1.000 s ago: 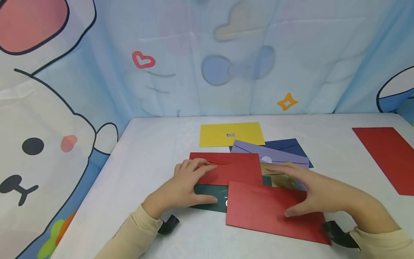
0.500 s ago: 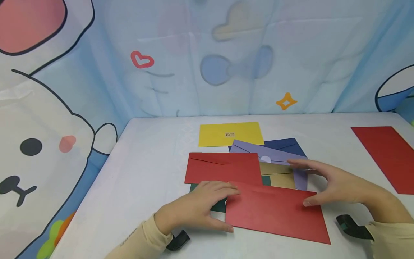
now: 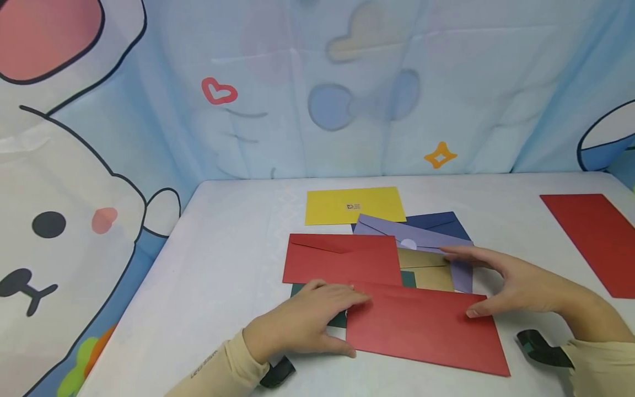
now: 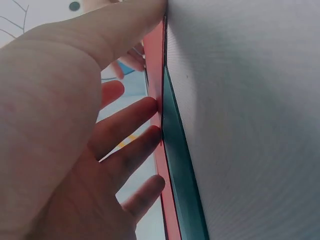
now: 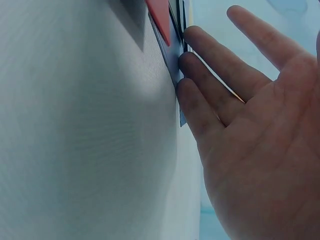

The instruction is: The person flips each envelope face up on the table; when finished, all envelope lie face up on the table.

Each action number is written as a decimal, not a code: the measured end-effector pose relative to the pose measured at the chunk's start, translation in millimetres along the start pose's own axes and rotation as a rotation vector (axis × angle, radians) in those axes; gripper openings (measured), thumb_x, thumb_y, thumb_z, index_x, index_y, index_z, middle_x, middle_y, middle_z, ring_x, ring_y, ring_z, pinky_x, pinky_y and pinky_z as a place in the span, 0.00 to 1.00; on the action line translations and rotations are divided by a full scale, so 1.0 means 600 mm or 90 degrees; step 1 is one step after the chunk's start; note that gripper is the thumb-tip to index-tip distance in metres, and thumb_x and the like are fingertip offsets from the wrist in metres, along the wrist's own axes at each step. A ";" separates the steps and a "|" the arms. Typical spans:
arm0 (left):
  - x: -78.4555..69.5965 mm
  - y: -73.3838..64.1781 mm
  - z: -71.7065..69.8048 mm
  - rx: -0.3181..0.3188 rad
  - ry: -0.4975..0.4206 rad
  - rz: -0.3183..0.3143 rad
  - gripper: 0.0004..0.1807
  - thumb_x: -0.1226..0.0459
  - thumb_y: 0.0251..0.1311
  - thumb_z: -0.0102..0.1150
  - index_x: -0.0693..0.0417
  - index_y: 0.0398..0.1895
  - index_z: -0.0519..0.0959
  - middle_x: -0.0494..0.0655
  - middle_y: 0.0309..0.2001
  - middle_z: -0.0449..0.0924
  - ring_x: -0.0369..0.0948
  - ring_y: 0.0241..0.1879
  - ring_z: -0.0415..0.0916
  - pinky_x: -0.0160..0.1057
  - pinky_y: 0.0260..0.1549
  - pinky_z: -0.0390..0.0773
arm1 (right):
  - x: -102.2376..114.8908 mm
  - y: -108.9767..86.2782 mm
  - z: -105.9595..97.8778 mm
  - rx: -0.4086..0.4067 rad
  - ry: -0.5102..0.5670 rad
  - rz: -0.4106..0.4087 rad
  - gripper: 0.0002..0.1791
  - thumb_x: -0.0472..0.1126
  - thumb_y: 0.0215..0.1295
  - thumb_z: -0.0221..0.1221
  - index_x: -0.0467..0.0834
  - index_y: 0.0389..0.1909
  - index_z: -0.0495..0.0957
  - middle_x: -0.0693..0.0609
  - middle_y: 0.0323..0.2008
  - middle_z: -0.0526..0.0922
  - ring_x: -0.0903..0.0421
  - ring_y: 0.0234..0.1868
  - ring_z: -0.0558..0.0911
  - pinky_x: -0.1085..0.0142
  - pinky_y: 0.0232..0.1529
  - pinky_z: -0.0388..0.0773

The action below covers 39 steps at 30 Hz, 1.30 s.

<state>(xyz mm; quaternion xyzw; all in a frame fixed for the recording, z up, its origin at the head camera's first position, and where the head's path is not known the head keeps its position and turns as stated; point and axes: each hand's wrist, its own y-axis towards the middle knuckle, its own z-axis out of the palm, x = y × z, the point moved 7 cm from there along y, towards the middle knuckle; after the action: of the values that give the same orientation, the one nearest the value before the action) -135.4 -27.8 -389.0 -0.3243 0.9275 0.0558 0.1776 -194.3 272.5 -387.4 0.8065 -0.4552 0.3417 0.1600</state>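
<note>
The front red envelope (image 3: 426, 333) lies slightly askew at the near side of a spread of envelopes. At its left end my left hand (image 3: 310, 320) has its fingertips on the upper left corner and the thumb by the left edge; fingers extended. My right hand (image 3: 526, 281) is at the other end, thumb at the right edge and fingers reaching over the lilac envelope (image 3: 404, 232). The right wrist view shows the straight fingers (image 5: 212, 85) beside the envelope edges. A second red envelope (image 3: 342, 259) lies behind, over a mostly covered dark green envelope (image 4: 182, 165).
A kraft-brown envelope (image 3: 430, 278) lies among the others, partly covered. Behind are a navy envelope (image 3: 439, 222) and a yellow envelope (image 3: 354, 205). Another red envelope (image 3: 590, 242) rests alone at the right of the white table (image 3: 228, 237). A printed cloth (image 3: 278, 132) hangs at the back.
My left hand has come from the rear red envelope down to the front one's left end. My right hand has shifted right, to the front envelope's right edge. Over the last half second both barely move.
</note>
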 end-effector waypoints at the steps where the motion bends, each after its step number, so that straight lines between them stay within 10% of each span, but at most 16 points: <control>1: -0.001 0.000 -0.001 -0.004 0.011 0.003 0.45 0.39 0.56 0.69 0.39 0.75 0.65 0.27 0.71 0.64 0.32 0.72 0.57 0.46 0.65 0.60 | 0.000 0.000 0.000 0.000 0.000 0.000 0.52 0.46 0.47 0.79 0.55 0.74 0.64 0.49 0.68 0.70 0.75 0.62 0.59 0.29 0.56 0.64; 10: -0.007 -0.001 -0.009 -0.047 0.089 0.041 0.41 0.38 0.56 0.66 0.37 0.73 0.68 0.26 0.67 0.70 0.32 0.67 0.67 0.43 0.60 0.64 | 0.001 0.001 0.001 0.001 0.000 -0.002 0.51 0.47 0.48 0.79 0.55 0.74 0.64 0.48 0.68 0.70 0.78 0.61 0.58 0.27 0.55 0.63; 20: -0.008 -0.010 -0.038 -0.145 0.015 0.117 0.29 0.46 0.61 0.62 0.36 0.67 0.76 0.28 0.53 0.82 0.22 0.40 0.76 0.37 0.53 0.69 | 0.000 0.000 -0.002 -0.008 -0.006 0.003 0.45 0.47 0.57 0.72 0.54 0.75 0.64 0.47 0.68 0.70 0.70 0.64 0.61 0.27 0.53 0.65; 25: -0.004 -0.008 -0.045 -0.166 -0.004 0.107 0.26 0.51 0.65 0.59 0.38 0.67 0.76 0.28 0.29 0.82 0.20 0.21 0.65 0.35 0.52 0.69 | 0.000 -0.001 -0.007 -0.023 -0.022 -0.035 0.38 0.41 0.65 0.64 0.53 0.76 0.64 0.46 0.67 0.71 0.71 0.64 0.64 0.39 0.52 0.76; 30: 0.003 -0.008 -0.053 -0.190 -0.043 0.091 0.25 0.51 0.72 0.53 0.41 0.70 0.73 0.31 0.36 0.84 0.20 0.23 0.67 0.38 0.55 0.69 | 0.003 -0.003 -0.012 -0.021 0.012 -0.059 0.30 0.40 0.75 0.51 0.53 0.77 0.62 0.55 0.69 0.70 0.74 0.64 0.65 0.61 0.48 0.80; 33: 0.008 -0.010 -0.057 -0.203 -0.058 0.070 0.25 0.50 0.74 0.51 0.41 0.72 0.70 0.32 0.43 0.86 0.24 0.31 0.74 0.38 0.56 0.70 | 0.009 -0.005 -0.014 -0.013 0.060 -0.062 0.28 0.41 0.79 0.45 0.51 0.77 0.61 0.56 0.69 0.69 0.71 0.63 0.67 0.63 0.46 0.81; 39: 0.018 -0.010 -0.064 -0.235 -0.045 0.023 0.29 0.55 0.73 0.55 0.36 0.76 0.65 0.27 0.18 0.69 0.31 0.30 0.74 0.38 0.51 0.74 | 0.017 -0.004 -0.021 -0.042 0.016 -0.042 0.29 0.39 0.75 0.53 0.53 0.75 0.65 0.45 0.66 0.72 0.61 0.62 0.72 0.56 0.47 0.80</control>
<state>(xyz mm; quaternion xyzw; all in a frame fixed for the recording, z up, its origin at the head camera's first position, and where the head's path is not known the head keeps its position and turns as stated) -150.5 -47.4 -357.4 -0.3322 0.9004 0.2396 0.1469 -193.6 274.7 -370.8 0.8111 -0.4373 0.3311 0.2032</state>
